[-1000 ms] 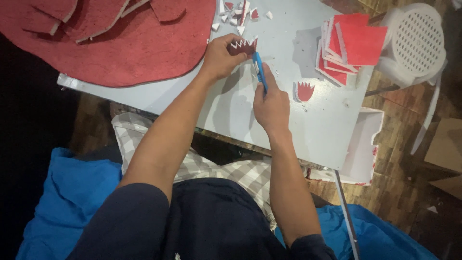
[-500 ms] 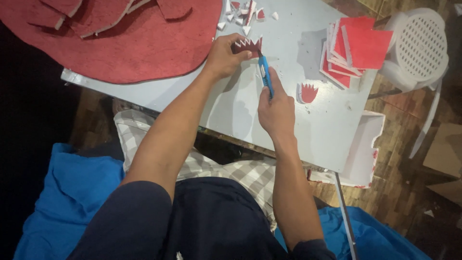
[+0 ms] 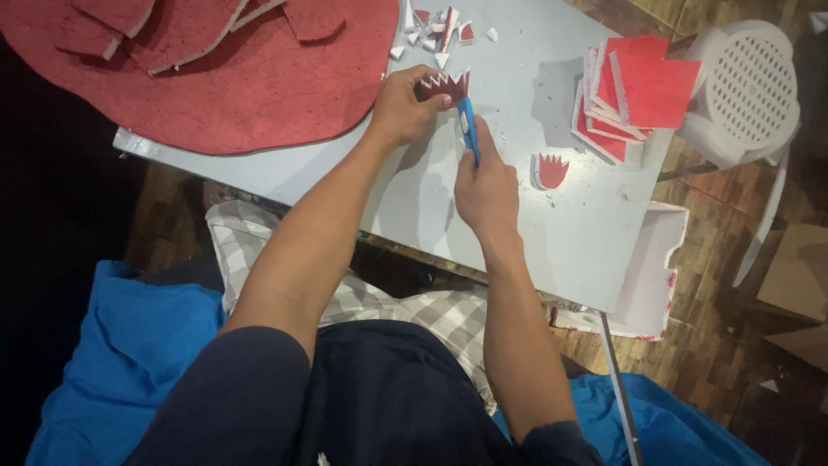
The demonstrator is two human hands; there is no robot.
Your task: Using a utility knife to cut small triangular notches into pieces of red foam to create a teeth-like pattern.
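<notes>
1. Pale grey table (image 3: 552, 233) over a wooden floor, with a large red foam sheet (image 3: 216, 78) covering its far left part.
2. Left hand (image 3: 404, 105) pinches a small red jagged crown-shaped cutout (image 3: 446, 85) between thumb and fingers, just above the tabletop.
3. Right hand (image 3: 487, 185) is closed around a blue utility knife (image 3: 467, 128), its tip seemingly touching the cutout's lower edge, though the contact is too small to confirm.
4. Another crown cutout (image 3: 550, 170) lies just right of the right hand; stacked red squares (image 3: 634, 91) sit beyond it, scraps (image 3: 440, 30) beyond the left hand.
</notes>
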